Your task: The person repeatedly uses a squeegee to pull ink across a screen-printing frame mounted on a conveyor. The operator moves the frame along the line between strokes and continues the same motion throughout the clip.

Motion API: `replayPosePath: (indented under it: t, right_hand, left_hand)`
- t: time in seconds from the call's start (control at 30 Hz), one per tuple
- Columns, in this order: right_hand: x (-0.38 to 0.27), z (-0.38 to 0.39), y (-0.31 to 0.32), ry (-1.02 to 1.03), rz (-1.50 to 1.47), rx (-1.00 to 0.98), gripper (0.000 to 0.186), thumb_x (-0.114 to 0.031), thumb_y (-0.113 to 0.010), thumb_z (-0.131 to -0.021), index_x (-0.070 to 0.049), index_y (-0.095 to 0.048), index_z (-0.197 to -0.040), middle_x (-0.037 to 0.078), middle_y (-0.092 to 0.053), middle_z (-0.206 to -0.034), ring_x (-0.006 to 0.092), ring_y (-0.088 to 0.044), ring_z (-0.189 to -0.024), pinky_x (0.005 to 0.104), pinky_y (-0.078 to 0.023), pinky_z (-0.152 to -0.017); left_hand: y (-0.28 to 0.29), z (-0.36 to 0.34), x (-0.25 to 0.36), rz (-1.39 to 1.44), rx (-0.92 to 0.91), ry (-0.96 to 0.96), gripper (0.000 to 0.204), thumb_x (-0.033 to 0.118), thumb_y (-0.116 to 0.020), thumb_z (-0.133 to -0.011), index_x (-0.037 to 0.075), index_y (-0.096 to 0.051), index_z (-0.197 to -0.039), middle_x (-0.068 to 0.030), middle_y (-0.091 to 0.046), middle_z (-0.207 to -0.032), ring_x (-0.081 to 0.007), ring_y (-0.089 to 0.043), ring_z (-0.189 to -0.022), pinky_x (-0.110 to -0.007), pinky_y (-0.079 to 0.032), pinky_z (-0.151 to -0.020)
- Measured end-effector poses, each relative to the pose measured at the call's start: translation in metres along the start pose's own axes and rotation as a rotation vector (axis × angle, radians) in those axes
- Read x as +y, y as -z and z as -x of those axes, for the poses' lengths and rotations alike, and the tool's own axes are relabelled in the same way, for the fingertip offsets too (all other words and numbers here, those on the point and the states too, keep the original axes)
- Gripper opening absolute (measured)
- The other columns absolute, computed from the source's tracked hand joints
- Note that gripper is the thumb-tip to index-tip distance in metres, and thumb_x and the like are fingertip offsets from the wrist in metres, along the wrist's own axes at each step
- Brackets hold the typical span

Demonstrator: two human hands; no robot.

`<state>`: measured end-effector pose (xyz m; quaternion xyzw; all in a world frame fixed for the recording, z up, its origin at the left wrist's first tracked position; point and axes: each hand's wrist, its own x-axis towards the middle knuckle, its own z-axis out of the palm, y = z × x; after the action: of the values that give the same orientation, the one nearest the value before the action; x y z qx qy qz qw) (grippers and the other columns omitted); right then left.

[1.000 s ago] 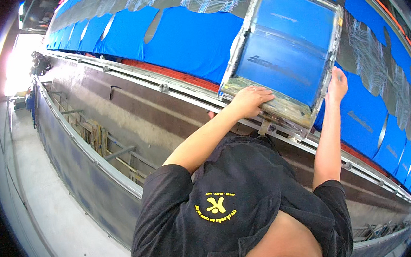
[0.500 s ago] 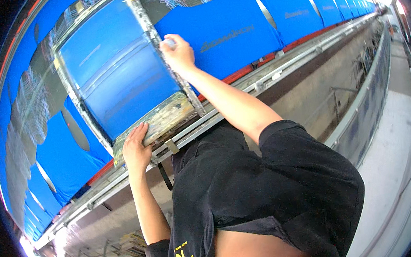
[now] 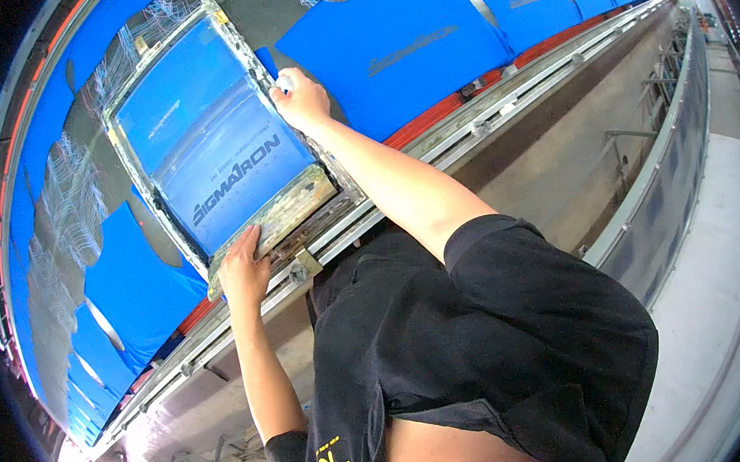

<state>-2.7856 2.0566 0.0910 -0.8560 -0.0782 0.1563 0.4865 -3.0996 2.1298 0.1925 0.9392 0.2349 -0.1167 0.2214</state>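
Observation:
A screen printing frame with ink-stained, pale edges lies tilted over blue fabric. Dark lettering shows through its mesh. Along its near side runs a thick, stained board. My left hand grips that board at its left end, fingers lying over the top. At the frame's right side my right hand is closed around a small whitish handle, mostly hidden by the fingers. Whether the mesh touches the fabric, I cannot tell.
Blue cut fabric pieces lie in a row along a long dark table, with thin coloured lines on its bare patches. A metal rail edges its near side. Beyond a low trough runs a grey panel beside a pale walkway.
The mesh, blurred before, now shows its lettering sharply. The frame's far end sits a little lower in view, and my right hand has shifted slightly left with it. Both hands keep their holds.

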Motion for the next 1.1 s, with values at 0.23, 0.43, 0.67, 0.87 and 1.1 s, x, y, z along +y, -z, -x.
replayPosePath:
  t: [0.23,0.43,0.67,0.87,1.1]
  right_hand:
    - [-0.007,0.004,-0.006,0.109,-0.109,-0.087,0.051,-0.044,-0.079,-0.091,-0.01,-0.072,-0.129,0.018,-0.079,-0.111,0.0366,-0.076,-0.104,0.0481,-0.059,-0.09]
    - [0.031,-0.027,-0.011,0.153,-0.12,-0.027,0.05,-0.049,-0.068,-0.102,-0.008,-0.073,-0.129,0.019,-0.077,-0.123,0.0295,-0.073,-0.115,0.0399,-0.055,-0.101]
    - [0.005,-0.013,0.001,-0.158,-0.44,-0.208,0.054,-0.054,-0.053,-0.112,-0.007,-0.074,-0.125,-0.002,-0.059,-0.08,0.0082,-0.05,-0.069,0.0273,-0.041,-0.062]
    - [0.001,-0.011,0.004,-0.178,-0.427,-0.15,0.055,-0.056,-0.052,-0.112,-0.008,-0.074,-0.124,-0.004,-0.055,-0.076,0.0058,-0.045,-0.065,0.026,-0.036,-0.057]
    - [-0.002,-0.011,0.001,-0.202,-0.539,-0.207,0.057,-0.059,-0.052,-0.111,-0.01,-0.07,-0.133,-0.004,-0.053,-0.073,0.0045,-0.038,-0.057,0.0232,-0.029,-0.051]
  left_hand:
    - [0.007,0.001,-0.017,-0.086,-0.069,-0.051,0.045,0.013,-0.074,-0.083,0.016,-0.074,-0.128,-0.0118,-0.077,-0.125,-0.0346,-0.073,-0.113,-0.048,-0.059,-0.094]
    - [0.054,-0.063,-0.028,-0.009,0.22,-0.186,0.045,0.013,-0.071,-0.083,0.022,-0.075,-0.127,-0.0155,-0.079,-0.113,-0.0391,-0.075,-0.1,-0.051,-0.06,-0.087]
    - [0.048,-0.143,-0.078,-0.098,0.333,-0.184,0.051,0.009,-0.071,-0.083,0.019,-0.072,-0.133,-0.0094,-0.077,-0.125,-0.0352,-0.073,-0.112,-0.048,-0.061,-0.093]
    - [0.002,-0.152,-0.088,-0.079,0.415,-0.184,0.055,0.011,-0.069,-0.083,0.019,-0.07,-0.137,-0.0086,-0.073,-0.134,-0.0328,-0.072,-0.118,-0.048,-0.06,-0.098]
    - [0.089,-0.189,-0.081,-0.091,0.059,-0.04,0.043,0.047,-0.079,-0.09,0.021,-0.079,-0.124,-0.0141,-0.079,-0.107,-0.0385,-0.075,-0.102,-0.05,-0.059,-0.087]
